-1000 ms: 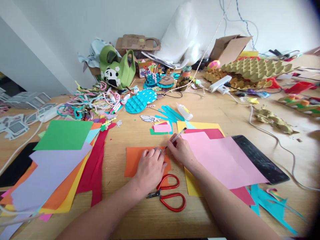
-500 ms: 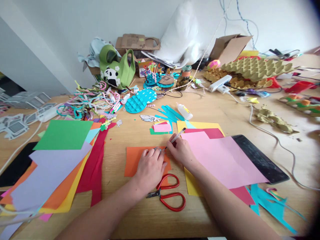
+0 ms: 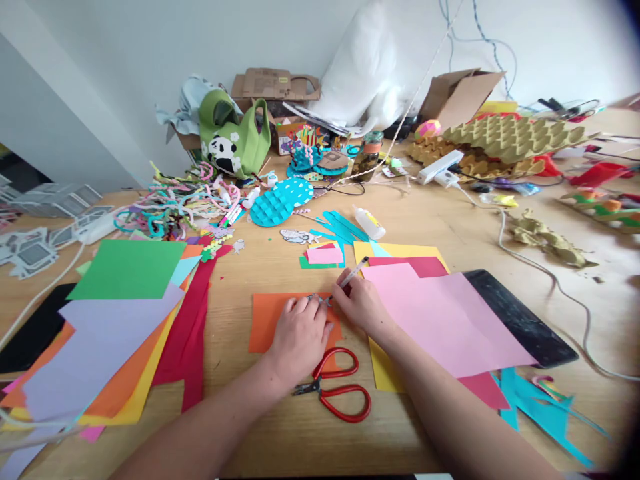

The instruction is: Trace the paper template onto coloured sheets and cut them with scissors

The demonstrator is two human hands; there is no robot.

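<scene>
Right hand [image 3: 364,300]: fingers clamped on the pen [image 3: 356,271], by a small grey cutout [image 3: 312,297] at the orange sheet's [image 3: 265,327] far edge, mid-counter [image 3: 235,373]. Left hand [image 3: 301,333] lies on the sheet, thumb apart. I'd judge pen work unfinished; can't make out lines. Scissors [image 3: 316,385] near, unheld.

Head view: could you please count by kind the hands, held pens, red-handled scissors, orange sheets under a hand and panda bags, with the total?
Hands: 2 (left hand, right hand)
Held pen: 1
Red-handled scissors: 1
Orange sheet under a hand: 1
Panda bag: 1
Total: 6
</scene>
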